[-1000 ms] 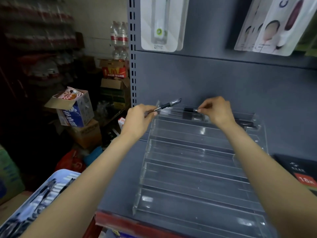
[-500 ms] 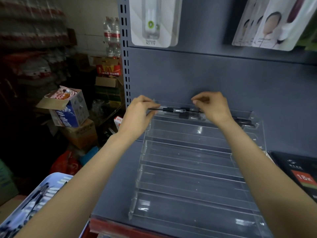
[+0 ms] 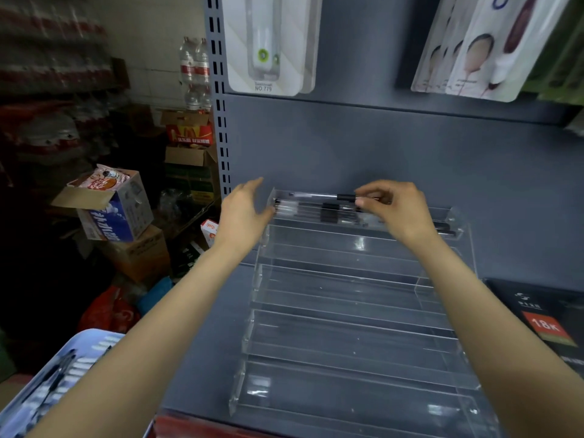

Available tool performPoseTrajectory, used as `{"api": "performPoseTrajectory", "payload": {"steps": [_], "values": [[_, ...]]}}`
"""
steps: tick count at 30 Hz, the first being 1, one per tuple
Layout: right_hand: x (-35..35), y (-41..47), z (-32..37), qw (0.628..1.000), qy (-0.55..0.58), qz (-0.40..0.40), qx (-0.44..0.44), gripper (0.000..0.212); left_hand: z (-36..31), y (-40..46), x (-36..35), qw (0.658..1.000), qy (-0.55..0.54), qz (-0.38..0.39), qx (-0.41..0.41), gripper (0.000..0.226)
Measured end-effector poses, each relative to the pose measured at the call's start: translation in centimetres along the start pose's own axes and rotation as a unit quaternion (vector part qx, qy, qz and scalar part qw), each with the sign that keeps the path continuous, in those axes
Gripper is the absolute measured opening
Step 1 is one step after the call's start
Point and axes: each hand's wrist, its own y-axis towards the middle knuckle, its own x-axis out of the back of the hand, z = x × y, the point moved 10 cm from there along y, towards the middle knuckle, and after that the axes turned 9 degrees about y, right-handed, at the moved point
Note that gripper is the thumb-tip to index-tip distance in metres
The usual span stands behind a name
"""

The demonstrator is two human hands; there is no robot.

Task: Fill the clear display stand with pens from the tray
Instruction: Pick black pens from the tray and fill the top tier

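Note:
A clear tiered display stand (image 3: 347, 314) sits on the grey shelf against the back panel. Several black-and-clear pens (image 3: 316, 212) lie in its top tier; the lower tiers hold nothing. My right hand (image 3: 398, 210) is over the top tier and pinches the end of one pen (image 3: 319, 195), which lies level along the back of that tier. Just off the stand's top left corner, my left hand (image 3: 245, 213) hovers with its fingers spread, holding nothing. The pale blue tray (image 3: 91, 343) with more pens shows at the lower left, partly hidden by my left forearm.
A black box marked 18K (image 3: 543, 324) lies on the shelf right of the stand. Carded packages (image 3: 268, 42) hang above. Cardboard boxes (image 3: 110, 207) and bags crowd the floor to the left. The shelf's red front edge (image 3: 196, 428) runs below the stand.
My left hand let go of the pen it carried in and drew back to the left. The pen now lies along the top tier with only my right hand on it.

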Motion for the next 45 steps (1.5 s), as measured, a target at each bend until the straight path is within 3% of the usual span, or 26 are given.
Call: {"api": "performPoseTrajectory", "payload": {"steps": [5, 24, 30, 35, 45], "values": [[-0.8, 0.3, 0.1, 0.999, -0.034, 0.024, -0.003, 0.004, 1.6, -0.3, -0.8, 0.996, -0.069, 0.043, 0.041, 0.031], [-3.3, 1.8, -0.8, 0.985, -0.066, 0.088, -0.13, 0.012, 2.2, -0.7, -0.8, 0.992, -0.107, 0.02, 0.058, 0.039], [-3.3, 0.9, 1.7, 0.997, -0.057, 0.007, -0.052, 0.009, 1.8, -1.6, 1.0, 0.994, -0.095, -0.025, 0.053, 0.039], [-9.1, -2.2, 7.1, 0.998, 0.017, 0.039, 0.037, 0.012, 4.4, -4.2, 4.0, 0.997, -0.057, -0.037, 0.028, 0.022], [-30.1, -11.7, 15.1, 0.974, 0.044, 0.223, 0.022, 0.019, 21.0, -13.3, 12.6, 0.993, 0.012, -0.023, 0.118, 0.012]]}}
